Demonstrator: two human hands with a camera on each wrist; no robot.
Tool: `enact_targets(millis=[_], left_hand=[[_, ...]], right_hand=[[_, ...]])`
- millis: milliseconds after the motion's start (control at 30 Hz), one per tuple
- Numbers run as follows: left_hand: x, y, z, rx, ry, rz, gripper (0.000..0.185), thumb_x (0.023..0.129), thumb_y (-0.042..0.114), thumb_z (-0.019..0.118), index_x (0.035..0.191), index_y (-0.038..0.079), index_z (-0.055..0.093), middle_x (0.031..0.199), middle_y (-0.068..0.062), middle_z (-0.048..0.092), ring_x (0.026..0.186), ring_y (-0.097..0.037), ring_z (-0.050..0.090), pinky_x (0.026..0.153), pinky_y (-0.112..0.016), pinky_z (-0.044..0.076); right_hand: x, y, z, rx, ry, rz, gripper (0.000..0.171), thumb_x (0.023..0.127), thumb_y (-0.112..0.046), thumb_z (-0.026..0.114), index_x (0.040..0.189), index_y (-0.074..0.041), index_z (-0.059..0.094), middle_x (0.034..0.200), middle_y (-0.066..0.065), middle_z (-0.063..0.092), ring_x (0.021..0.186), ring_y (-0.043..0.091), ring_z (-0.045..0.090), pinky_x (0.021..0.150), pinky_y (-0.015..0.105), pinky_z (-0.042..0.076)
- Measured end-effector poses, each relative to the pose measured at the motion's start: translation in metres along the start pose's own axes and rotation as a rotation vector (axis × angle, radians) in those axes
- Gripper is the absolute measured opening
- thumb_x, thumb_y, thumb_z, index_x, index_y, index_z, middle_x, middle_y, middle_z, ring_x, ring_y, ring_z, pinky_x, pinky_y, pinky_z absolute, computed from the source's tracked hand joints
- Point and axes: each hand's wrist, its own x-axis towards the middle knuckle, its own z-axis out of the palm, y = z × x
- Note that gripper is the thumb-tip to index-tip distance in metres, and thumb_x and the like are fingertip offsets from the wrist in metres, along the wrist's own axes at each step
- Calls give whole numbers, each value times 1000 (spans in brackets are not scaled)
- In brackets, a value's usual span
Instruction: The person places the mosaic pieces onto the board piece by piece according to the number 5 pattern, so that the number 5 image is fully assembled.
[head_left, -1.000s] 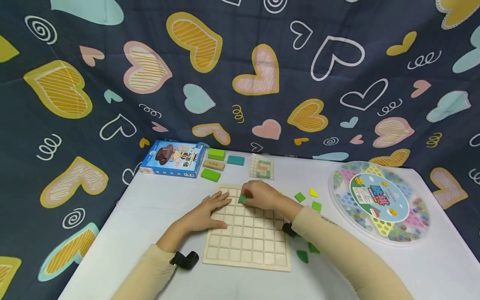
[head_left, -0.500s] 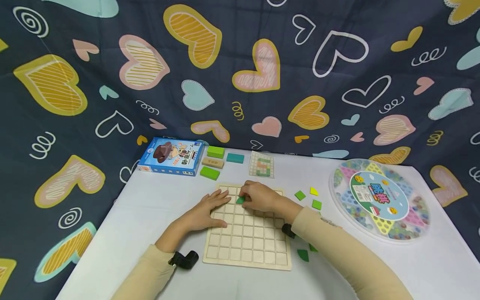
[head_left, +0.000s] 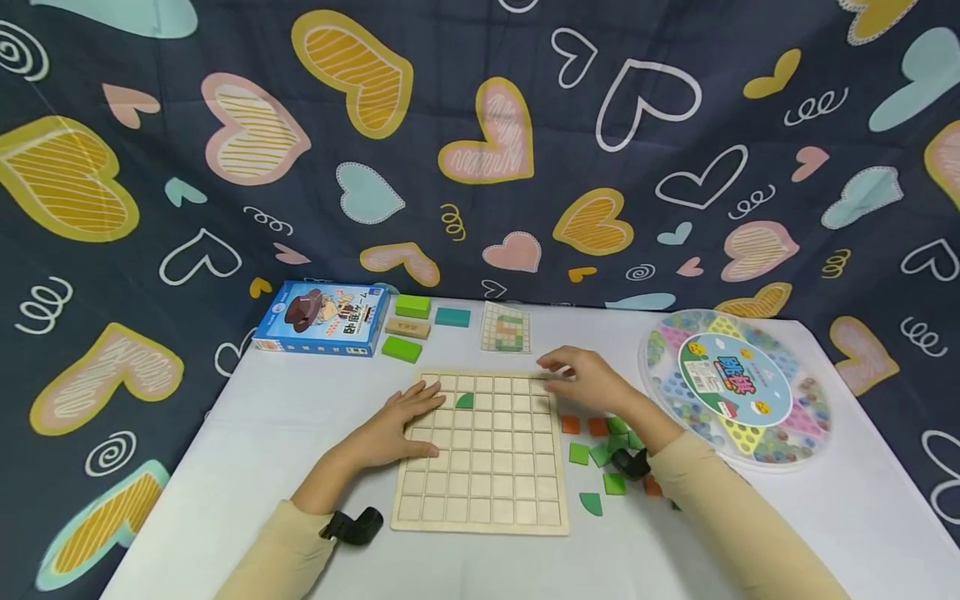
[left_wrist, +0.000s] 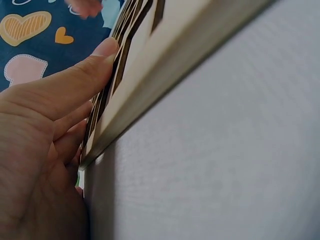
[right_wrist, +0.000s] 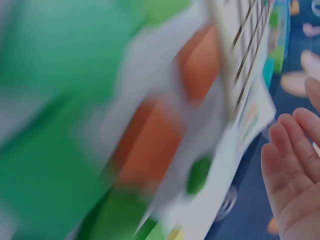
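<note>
item: square pale wooden grid board (head_left: 480,454), lower centre of the head view, lying flat on the white table (head_left: 300,400). one on show.

item: dark green quarter-round tile (head_left: 465,401), seated in a cell of the board's second row from the top, left of centre. one on the board; no hand touches it.

item: left hand (head_left: 401,421), left of centre, palm down with fingers straight and spread, pressing the board's left edge; holds nothing. the left wrist view shows the fingers (left_wrist: 75,82) lying along the board's rim.

item: right hand (head_left: 588,379), just right of the board's upper right corner, above the table, fingers relaxed and loosely extended, empty; the right wrist view is blurred but shows an open palm (right_wrist: 295,165).

item: loose tiles (head_left: 600,454), right of the board, lower centre-right; about three orange and some six green, partly hidden by the sleeve, so the count is approximate.

item: small printed pattern card (head_left: 506,327), above the board. one.

item: blue game box (head_left: 322,318), upper left of the table. one. beside it four blocks (head_left: 408,327): two green, one tan, one teal.

item: round clear-lidded marble game tray (head_left: 738,387), right side. one.

handling note: judged best to keep the board pinned flat, check each piece against the card, and lower it square into its cell.
</note>
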Motion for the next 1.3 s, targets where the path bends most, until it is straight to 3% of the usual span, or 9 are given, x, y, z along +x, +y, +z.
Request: enact_targets(millis=[133,233,367,533,700,967,1133,1300], left_hand=[[-2,-2,-2,3,-2,-2,81,77,39,76,145,11,41,157,-6,25,147,-31,10,117,-55,3],[-5,-3,-4,4,5,-5,82,77,39,77,145,12,41,157,-6,24,147,-31,10,117,-56,3],[-8,-4,-8,11,16,-9,82,76,38,77,145,12,41,157,-6,24,147,-31,10,117,-56,3],[-11,-4,-11,13,18,-6,81,77,37,76,145,11,40,157,-6,24,147,-31,9,117,-56,3],[-10,-5,-12,13,22,-4,81,77,37,76,145,10,40,157,-6,25,147,-31,10,117,-56,3],[-7,-4,-12,7,14,-11,82,76,37,77,145,11,41,157,-5,25,147,-29,10,118,-54,2],[-4,-2,-8,2,7,-8,81,76,37,77,144,11,41,156,-5,26,147,-29,11,118,-55,2],[0,0,-3,5,-17,-11,81,77,39,76,144,12,41,157,-3,25,147,-27,10,118,-54,2]], right_hand=[[-20,19,-13,22,52,80,37,87,-12,67,122,-1,60,119,15,63,109,30,60,90,42,52],[-32,26,-13,57,33,119,36,87,-13,68,121,-3,62,119,12,64,109,28,60,91,43,52],[-40,26,-5,33,-41,101,35,85,-17,70,118,-7,64,116,6,65,105,22,62,90,39,52],[-40,21,7,-97,-119,57,28,82,-20,74,109,-15,67,107,-3,63,94,13,59,83,31,52],[-36,14,11,-199,-125,20,22,83,-17,72,104,-15,65,100,-4,60,85,9,52,77,28,49],[-19,-27,27,-97,-47,-104,25,84,-16,72,108,-12,66,103,-3,65,90,13,60,80,31,54],[11,-55,55,-115,-107,-183,23,86,-19,70,108,-14,68,103,-3,65,91,11,60,79,26,53],[31,-67,75,-232,-157,-205,22,85,-19,71,106,-12,69,101,-1,65,91,11,61,81,25,52]])
